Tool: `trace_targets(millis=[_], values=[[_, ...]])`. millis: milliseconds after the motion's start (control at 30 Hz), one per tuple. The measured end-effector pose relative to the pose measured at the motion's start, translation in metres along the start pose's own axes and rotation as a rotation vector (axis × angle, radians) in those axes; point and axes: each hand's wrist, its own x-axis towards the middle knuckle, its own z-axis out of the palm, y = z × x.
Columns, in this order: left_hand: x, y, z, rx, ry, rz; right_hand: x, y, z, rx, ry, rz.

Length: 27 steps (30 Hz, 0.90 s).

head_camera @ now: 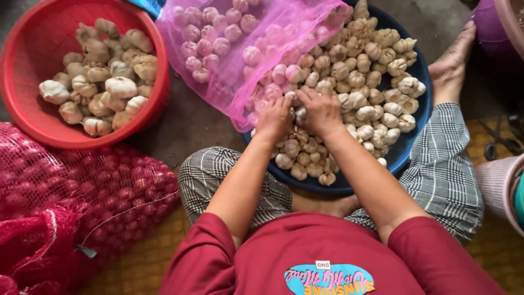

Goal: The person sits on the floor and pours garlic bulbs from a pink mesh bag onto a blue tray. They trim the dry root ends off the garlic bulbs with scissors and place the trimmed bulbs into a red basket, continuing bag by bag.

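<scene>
I sit cross-legged with a wide dark blue basin (410,139) between my knees, heaped with whitish garlic bulbs (364,76). My left hand (274,118) and my right hand (321,111) are side by side on the heap, fingers curled down among the bulbs at the mouth of a pink mesh bag (248,43) that lies across the basin's far left rim and still holds garlic. Both hands seem to close on one garlic bulb (300,114) between them; the fingertips are hidden.
A red plastic basket (22,104) with garlic bulbs stands at the far left. A red mesh sack of small red onions (82,191) lies at my left. My bare foot (450,65) rests beyond the basin. Another person's striped sleeve (499,183) shows at the right edge.
</scene>
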Motion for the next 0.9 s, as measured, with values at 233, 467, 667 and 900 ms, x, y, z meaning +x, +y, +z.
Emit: trace_targets(millis=[233,467,667,900], values=[[0.001,0.015,0.013,0.012,-0.139,0.005,-0.015,0.042,0.002,-0.047,-0.224,0.227],[0.007,0.003,0.022,-0.591,0.131,-0.102,-0.037,0.103,-0.026,1.609,-0.281,0.900],[0.013,0.022,0.040,-0.509,-0.177,-0.460,-0.064,0.107,-0.045,1.758,-0.226,0.895],[0.016,0.060,0.029,0.127,-0.373,-0.009,-0.085,0.065,-0.027,0.153,-0.306,0.247]])
